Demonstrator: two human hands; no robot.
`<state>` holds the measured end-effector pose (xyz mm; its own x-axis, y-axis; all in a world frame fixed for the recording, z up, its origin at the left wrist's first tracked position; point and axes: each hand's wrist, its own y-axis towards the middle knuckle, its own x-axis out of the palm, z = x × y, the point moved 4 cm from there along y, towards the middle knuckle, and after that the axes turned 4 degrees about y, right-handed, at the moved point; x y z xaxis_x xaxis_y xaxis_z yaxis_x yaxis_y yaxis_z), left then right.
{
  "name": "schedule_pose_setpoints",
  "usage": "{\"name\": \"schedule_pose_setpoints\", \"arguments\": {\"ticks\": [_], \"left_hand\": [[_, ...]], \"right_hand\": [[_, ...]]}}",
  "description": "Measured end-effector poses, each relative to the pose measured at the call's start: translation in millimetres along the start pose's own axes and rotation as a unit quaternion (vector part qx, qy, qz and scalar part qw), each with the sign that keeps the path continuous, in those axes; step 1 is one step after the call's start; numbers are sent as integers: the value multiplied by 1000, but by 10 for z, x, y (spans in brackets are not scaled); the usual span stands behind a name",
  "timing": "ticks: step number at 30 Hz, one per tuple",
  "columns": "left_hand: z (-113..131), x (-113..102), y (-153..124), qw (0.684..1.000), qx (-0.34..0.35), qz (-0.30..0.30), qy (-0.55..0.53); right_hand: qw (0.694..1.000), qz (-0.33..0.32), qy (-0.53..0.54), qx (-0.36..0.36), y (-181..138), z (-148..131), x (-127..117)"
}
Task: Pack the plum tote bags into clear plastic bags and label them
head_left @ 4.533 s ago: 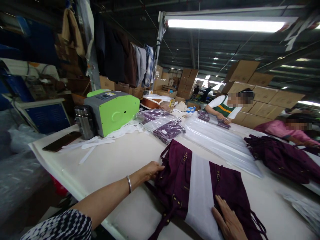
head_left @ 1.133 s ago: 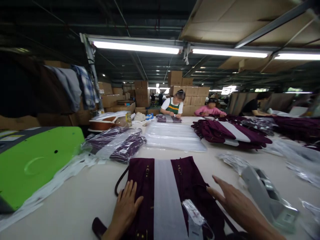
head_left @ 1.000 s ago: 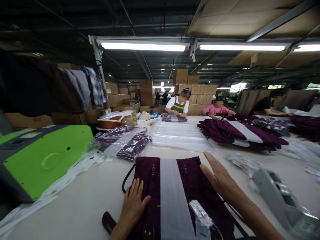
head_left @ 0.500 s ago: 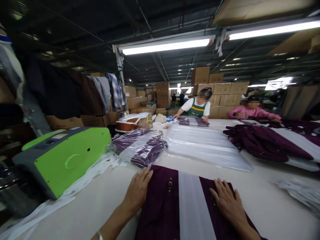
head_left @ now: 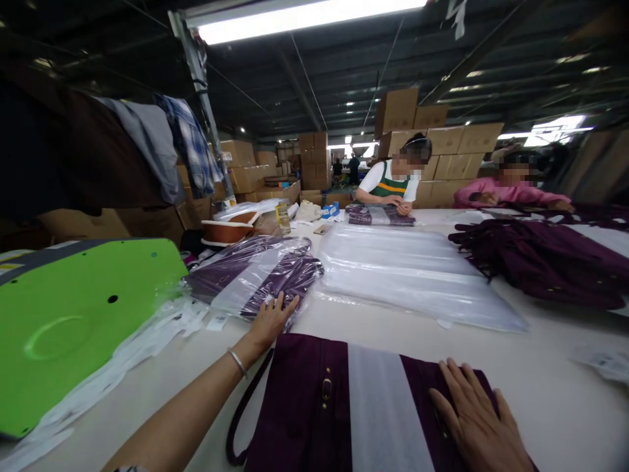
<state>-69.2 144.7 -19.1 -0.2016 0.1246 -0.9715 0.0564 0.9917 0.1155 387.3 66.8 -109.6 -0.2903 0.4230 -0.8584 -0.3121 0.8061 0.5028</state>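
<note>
- On the white table (head_left: 545,387), at its near edge, lies the purple handbag (head_left: 299,406).
- Right hand (head_left: 479,426) lies flat on it, fingers spread.
- Left hand (head_left: 268,320), fingers extended, touches the plastic-wrapped bags (head_left: 260,275).

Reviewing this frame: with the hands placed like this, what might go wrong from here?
1. The left hand only touches the edge of the bagged purple item; its slick plastic may slip if pulled.
2. The right hand presses one side of the purple bag; the white band could shift or crease.
</note>
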Motion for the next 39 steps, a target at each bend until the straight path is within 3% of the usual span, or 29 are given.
{"name": "schedule_pose_setpoints", "arguments": {"ticks": [7,11,15,18,21,24,27,31,35,39], "left_hand": [[283,38,462,998,-56,-27,16],[141,-98,478,995,9,-98,27],[38,-480,636,979,102,-174,22],[371,-816,946,983,143,-115,3],[1026,-976,1265,985,172,-18,-26],[1659,-831,1486,983,174,23,-43],[2008,-490,1590,988,146,-6,-49],[2036,-256,1687,994,89,-18,-55],[1900,-393,1803,995,58,14,-83],[1818,-538,1782,991,84,15,-105]], "right_hand": [[993,-57,-22,98,131,-159,-170],[991,-50,-26,121,159,-197,-190],[990,-51,-16,129,191,-238,-240],[988,-62,-10,143,209,-251,-272],[987,-68,-9,142,212,-254,-282],[987,-78,-4,139,206,-249,-280],[985,-89,4,146,202,-249,-286],[984,-88,10,154,215,-264,-310],[983,-89,17,160,230,-269,-321],[983,-92,17,158,244,-269,-329]]}}
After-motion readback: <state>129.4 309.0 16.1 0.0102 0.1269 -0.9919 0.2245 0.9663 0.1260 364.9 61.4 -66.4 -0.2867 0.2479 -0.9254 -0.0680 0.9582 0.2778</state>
